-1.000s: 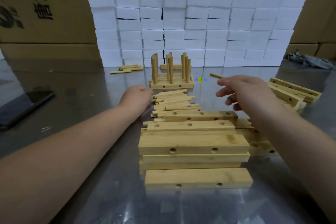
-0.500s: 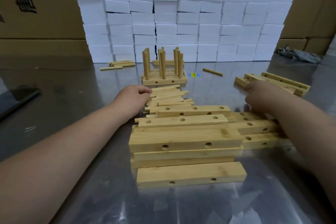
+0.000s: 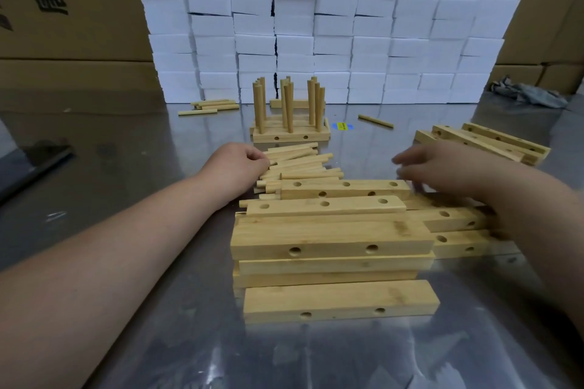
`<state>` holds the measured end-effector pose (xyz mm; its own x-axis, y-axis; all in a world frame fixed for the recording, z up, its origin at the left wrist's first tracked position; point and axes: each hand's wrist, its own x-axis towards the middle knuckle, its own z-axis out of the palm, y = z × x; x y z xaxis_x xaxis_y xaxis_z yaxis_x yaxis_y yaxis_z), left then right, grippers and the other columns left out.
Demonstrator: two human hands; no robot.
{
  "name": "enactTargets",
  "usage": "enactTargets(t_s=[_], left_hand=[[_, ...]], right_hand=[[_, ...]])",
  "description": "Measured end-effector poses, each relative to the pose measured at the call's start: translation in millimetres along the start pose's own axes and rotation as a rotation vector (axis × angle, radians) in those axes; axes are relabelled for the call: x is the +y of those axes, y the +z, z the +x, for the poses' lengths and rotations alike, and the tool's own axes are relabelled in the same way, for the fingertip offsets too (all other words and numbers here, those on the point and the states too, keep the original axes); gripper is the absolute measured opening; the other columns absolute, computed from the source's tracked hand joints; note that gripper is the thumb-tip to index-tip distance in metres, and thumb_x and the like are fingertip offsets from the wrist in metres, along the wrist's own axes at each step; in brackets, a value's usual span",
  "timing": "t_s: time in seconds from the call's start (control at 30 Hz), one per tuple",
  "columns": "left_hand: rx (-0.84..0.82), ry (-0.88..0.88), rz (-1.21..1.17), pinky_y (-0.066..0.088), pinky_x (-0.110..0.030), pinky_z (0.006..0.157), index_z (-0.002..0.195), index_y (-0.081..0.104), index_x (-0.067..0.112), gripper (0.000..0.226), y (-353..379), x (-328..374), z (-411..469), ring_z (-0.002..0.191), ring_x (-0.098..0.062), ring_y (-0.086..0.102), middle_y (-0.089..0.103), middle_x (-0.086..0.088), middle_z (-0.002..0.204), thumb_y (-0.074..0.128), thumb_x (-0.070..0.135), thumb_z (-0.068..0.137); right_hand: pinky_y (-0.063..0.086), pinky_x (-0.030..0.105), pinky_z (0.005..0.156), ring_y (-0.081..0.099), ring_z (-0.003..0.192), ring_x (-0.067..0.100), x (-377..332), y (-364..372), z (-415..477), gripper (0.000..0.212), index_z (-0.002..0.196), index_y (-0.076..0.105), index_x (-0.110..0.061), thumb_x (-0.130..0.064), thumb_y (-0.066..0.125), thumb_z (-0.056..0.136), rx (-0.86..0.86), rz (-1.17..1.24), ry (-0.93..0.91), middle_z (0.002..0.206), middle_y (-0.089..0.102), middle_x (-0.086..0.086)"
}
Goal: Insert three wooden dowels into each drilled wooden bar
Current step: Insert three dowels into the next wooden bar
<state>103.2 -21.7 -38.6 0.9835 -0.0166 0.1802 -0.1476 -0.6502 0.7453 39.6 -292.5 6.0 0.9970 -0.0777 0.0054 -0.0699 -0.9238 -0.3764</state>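
The pale round wooden dowels (image 3: 300, 164) are lying in a loose heap on the shiny metal bench (image 3: 126, 199). Their long axes are running mostly left to right, with the left ends pointing at my left hand (image 3: 243, 164). Right in front of them the light drilled wooden bars (image 3: 331, 230) are sitting stacked flat. Their long sides are going left to right too, some with holes facing up and some with holes facing me. Behind the heap, a few finished bars (image 3: 290, 135) are standing with their dowels sticking straight up.

My left hand is resting at the left end of the heap, fingers curled down onto the dowel ends. Honestly can't tell if it's actually pinching one. That forearm is slanting in low from the bottom left.

My right hand (image 3: 442, 167) is blurry, palm down, with the fingers stretched out toward the left. It's hovering by the right end of the rearmost bar in the stack and holding nothing. Can't tell if it's touching the wood. That forearm is angling in from the right over more bars.

Another bunch of angled drilled bars (image 3: 483, 142) is lying off to the far right.
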Motion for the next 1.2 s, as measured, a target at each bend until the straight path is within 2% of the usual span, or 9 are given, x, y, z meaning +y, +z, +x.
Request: enactTargets(t_s=[0.17, 0.33, 0.43, 0.57, 0.7, 0.8, 0.87, 0.97, 1.2], left_hand=[[0.046, 0.011, -0.040, 0.041, -0.022, 0.051, 0.078, 0.064, 0.027, 0.013, 0.3, -1.1, -0.5, 0.062, -0.010, 0.055, 0.062, 0.004, 0.072, 0.056, 0.025, 0.089], [0.194, 0.041, -0.113, 0.039, -0.024, 0.056, 0.086, 0.060, 0.026, 0.014, -1.2, 0.7, 0.0, 0.068, -0.008, 0.057, 0.062, 0.006, 0.078, 0.048, 0.026, 0.094], [0.217, 0.083, -0.218, 0.044, -0.022, 0.062, 0.081, 0.056, 0.030, 0.018, -2.8, 3.0, -2.2, 0.076, -0.011, 0.058, 0.066, 0.003, 0.090, 0.047, 0.022, 0.095], [0.302, 0.070, -0.335, 0.044, -0.021, 0.063, 0.083, 0.058, 0.030, 0.016, -9.1, 5.9, -8.5, 0.071, -0.005, 0.057, 0.066, 0.005, 0.088, 0.049, 0.021, 0.093], [0.339, -0.029, -0.640, 0.048, -0.024, 0.061, 0.080, 0.062, 0.023, 0.015, -20.8, 11.0, -12.9, 0.058, -0.007, 0.054, 0.066, -0.002, 0.081, 0.054, 0.016, 0.090], [0.285, -0.035, -0.820, 0.048, -0.019, 0.055, 0.076, 0.062, 0.018, 0.015, -24.3, 19.1, -16.7, 0.050, -0.005, 0.049, 0.063, -0.003, 0.077, 0.057, 0.011, 0.088], [0.249, -0.007, -0.821, 0.048, -0.018, 0.054, 0.073, 0.063, 0.016, 0.016, -23.5, 24.6, -19.7, 0.048, -0.005, 0.050, 0.063, -0.004, 0.075, 0.059, 0.009, 0.086], [0.217, 0.050, -0.804, 0.049, -0.018, 0.055, 0.070, 0.064, 0.016, 0.015, -22.1, 31.7, -24.7, 0.048, -0.005, 0.051, 0.066, -0.002, 0.071, 0.063, 0.008, 0.084], [0.157, 0.174, -0.589, 0.050, -0.014, 0.057, 0.077, 0.063, 0.016, 0.007, -20.3, 34.1, -34.0, 0.051, 0.000, 0.054, 0.060, 0.012, 0.053, 0.067, 0.011, 0.081]], right_hand=[[0.034, 0.018, 0.073, 0.053, 0.093, -0.004, -25.7, -7.0, -24.3, 0.033, 0.101, 0.068, -0.041, -0.058, 0.051, 0.077, 0.008, 0.356, -0.184, 0.098, 0.063, -0.025], [0.035, 0.018, 0.078, 0.052, 0.091, -0.005, -38.4, 8.5, -29.1, 0.019, 0.100, 0.064, -0.043, -0.048, 0.054, 0.084, -0.214, 0.164, -0.224, 0.092, 0.058, -0.028], [0.037, 0.017, 0.068, 0.055, 0.082, -0.003, -38.7, 9.9, -26.7, 0.012, 0.092, 0.067, -0.041, -0.043, 0.056, 0.086, -0.161, 0.160, -0.219, 0.088, 0.064, -0.022], [0.037, 0.017, 0.061, 0.055, 0.072, -0.003, -38.8, 14.3, -25.4, 0.007, 0.088, 0.066, -0.036, -0.038, 0.060, 0.086, -0.078, 0.168, -0.244, 0.081, 0.065, -0.018], [0.036, 0.021, 0.056, 0.054, 0.067, 0.003, -40.1, 11.8, -27.5, 0.016, 0.083, 0.063, -0.034, -0.038, 0.050, 0.092, 0.097, 0.274, -0.236, 0.077, 0.063, -0.012], [0.035, 0.022, 0.056, 0.054, 0.057, -0.002, -40.6, 9.4, -27.9, 0.029, 0.086, 0.062, -0.032, -0.036, 0.036, 0.098, 0.228, 0.444, -0.174, 0.064, 0.064, -0.017], [0.042, 0.022, 0.059, 0.057, 0.059, 0.000, -41.4, 9.2, -26.9, 0.028, 0.099, 0.062, -0.033, -0.032, 0.034, 0.099, 0.254, 0.549, -0.144, 0.070, 0.066, -0.014], [0.052, 0.025, 0.057, 0.057, 0.061, 0.011, -45.2, 7.5, -28.6, 0.028, 0.118, 0.058, -0.032, -0.025, 0.038, 0.099, 0.160, 0.781, -0.120, 0.085, 0.065, -0.001], [0.042, 0.025, 0.048, 0.049, 0.056, 0.012, -47.7, 4.8, -32.1, 0.034, 0.115, 0.061, -0.033, -0.014, 0.041, 0.095, 0.039, 0.907, -0.181, 0.086, 0.060, 0.004]])
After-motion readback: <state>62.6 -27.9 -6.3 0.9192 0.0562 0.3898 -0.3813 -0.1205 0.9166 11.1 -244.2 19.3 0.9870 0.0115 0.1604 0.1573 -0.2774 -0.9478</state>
